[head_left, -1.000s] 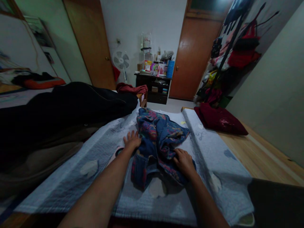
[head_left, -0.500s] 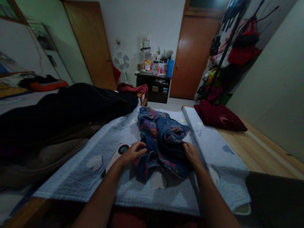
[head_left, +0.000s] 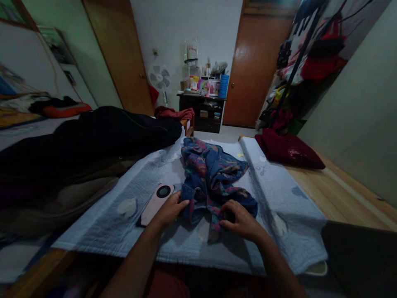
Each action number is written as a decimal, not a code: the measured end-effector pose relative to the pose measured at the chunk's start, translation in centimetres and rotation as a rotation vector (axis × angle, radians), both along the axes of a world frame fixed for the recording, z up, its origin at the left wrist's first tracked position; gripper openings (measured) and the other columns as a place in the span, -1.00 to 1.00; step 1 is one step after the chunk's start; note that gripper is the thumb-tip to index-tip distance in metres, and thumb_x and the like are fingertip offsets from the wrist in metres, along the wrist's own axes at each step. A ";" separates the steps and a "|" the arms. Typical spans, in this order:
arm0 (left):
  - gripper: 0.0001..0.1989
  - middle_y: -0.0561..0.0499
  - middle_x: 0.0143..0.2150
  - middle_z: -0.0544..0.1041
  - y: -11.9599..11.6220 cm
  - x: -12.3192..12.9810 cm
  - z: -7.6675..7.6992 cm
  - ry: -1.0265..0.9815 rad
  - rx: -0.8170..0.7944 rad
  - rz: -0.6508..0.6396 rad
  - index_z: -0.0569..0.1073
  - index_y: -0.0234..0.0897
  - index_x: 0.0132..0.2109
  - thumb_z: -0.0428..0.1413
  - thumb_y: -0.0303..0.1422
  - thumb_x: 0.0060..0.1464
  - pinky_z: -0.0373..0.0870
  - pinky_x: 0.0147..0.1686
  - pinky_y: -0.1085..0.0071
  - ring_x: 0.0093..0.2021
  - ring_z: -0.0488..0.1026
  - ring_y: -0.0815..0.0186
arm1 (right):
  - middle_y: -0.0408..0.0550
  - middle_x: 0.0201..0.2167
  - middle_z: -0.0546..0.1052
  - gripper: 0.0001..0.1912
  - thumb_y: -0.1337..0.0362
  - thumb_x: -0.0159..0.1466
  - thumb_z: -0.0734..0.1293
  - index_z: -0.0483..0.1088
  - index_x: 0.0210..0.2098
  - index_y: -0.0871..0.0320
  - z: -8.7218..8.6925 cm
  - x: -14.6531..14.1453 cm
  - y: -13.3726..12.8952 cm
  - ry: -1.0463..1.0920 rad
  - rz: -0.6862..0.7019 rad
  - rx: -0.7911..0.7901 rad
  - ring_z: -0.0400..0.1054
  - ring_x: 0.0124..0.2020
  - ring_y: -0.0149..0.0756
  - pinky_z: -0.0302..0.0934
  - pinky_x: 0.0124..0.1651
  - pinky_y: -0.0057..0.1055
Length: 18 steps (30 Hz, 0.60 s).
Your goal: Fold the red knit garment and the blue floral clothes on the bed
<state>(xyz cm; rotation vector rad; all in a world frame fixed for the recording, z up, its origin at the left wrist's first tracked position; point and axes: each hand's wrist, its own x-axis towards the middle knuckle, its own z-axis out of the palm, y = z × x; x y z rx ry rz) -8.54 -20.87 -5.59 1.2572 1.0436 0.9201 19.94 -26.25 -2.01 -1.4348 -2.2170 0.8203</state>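
A dark blue floral garment (head_left: 201, 165), which looks like a denim shirt or jacket, lies rumpled on a light blue quilted cover. My left hand (head_left: 171, 210) pinches its near left edge between thumb and fingers. At the near right part, my right hand (head_left: 240, 220) is curled, with thumb and fingertips at a loose flap of the cloth. Just left of my left hand, a pink phone (head_left: 155, 205) with a round black camera ring rests face down on the cover.
The quilted cover (head_left: 124, 236) has pale heart patches and a raised fold on the right. Dark clothes (head_left: 93, 136) are heaped on the left. A maroon cushion (head_left: 291, 151) sits at the right on wooden boards (head_left: 313, 182). Farther back stand a fan (head_left: 159, 77) and a dark cabinet (head_left: 200, 111).
My right hand has moved from the garment's right side toward its near middle edge. My left hand has closed on the left edge. The near part of the garment has shifted and opened somewhat.
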 end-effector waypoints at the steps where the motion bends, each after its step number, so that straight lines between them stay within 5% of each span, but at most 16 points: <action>1: -0.60 -0.09 -0.15 0.60 0.2 0.3 -0.1 -0.057 -0.022 0.035 0.49 -0.31 -0.06 0.25 -0.25 -0.06 0.43 -0.09 0.25 -0.15 0.54 0.14 | -0.02 -0.13 0.42 -0.61 0.07 0.16 0.42 0.39 -0.10 0.12 0.1 0.1 0.0 0.013 0.035 -0.024 0.29 -0.09 -0.20 0.19 -0.01 -0.29; 5: -0.55 -0.07 -0.18 0.61 0.8 1.5 -0.4 -0.216 -0.076 0.165 0.47 -0.32 -0.04 0.26 -0.25 -0.10 0.44 -0.11 0.26 -0.20 0.55 0.18 | 0.01 0.05 0.37 -0.33 0.11 0.01 0.51 0.33 0.09 0.08 0.4 0.2 0.2 0.008 0.160 -0.061 0.22 0.08 -0.11 0.12 0.13 -0.22; 9: -0.58 -0.04 -0.25 0.61 1.1 2.1 -0.2 -0.220 -0.061 0.296 0.46 -0.34 -0.10 0.24 -0.18 -0.08 0.46 -0.18 0.31 -0.29 0.55 0.25 | -0.02 -0.16 0.45 -0.86 0.34 0.18 0.28 0.46 -0.28 0.12 0.3 -0.2 0.6 0.048 -0.029 0.023 0.31 -0.09 -0.20 0.18 0.02 -0.29; 12: -0.59 -0.01 -0.29 0.59 1.0 2.0 1.0 -0.226 -0.044 0.305 0.44 -0.34 -0.12 0.23 -0.15 -0.05 0.45 -0.25 0.36 -0.36 0.54 0.30 | -0.05 -0.26 0.50 -0.83 0.23 0.23 0.23 0.45 -0.35 0.11 0.3 0.0 1.0 0.277 -0.129 -0.090 0.36 -0.18 -0.21 0.25 -0.09 -0.31; 18: -0.54 -0.01 -0.27 0.59 1.1 0.6 3.0 -0.224 -0.051 0.185 0.37 -0.29 -0.03 0.20 -0.14 -0.02 0.46 -0.23 0.32 -0.33 0.55 0.25 | -0.05 -0.26 0.56 -0.54 -0.02 0.20 0.24 0.37 -0.02 0.13 -0.7 1.1 1.8 0.812 -0.352 -0.408 0.46 -0.26 -0.19 0.32 -0.15 -0.26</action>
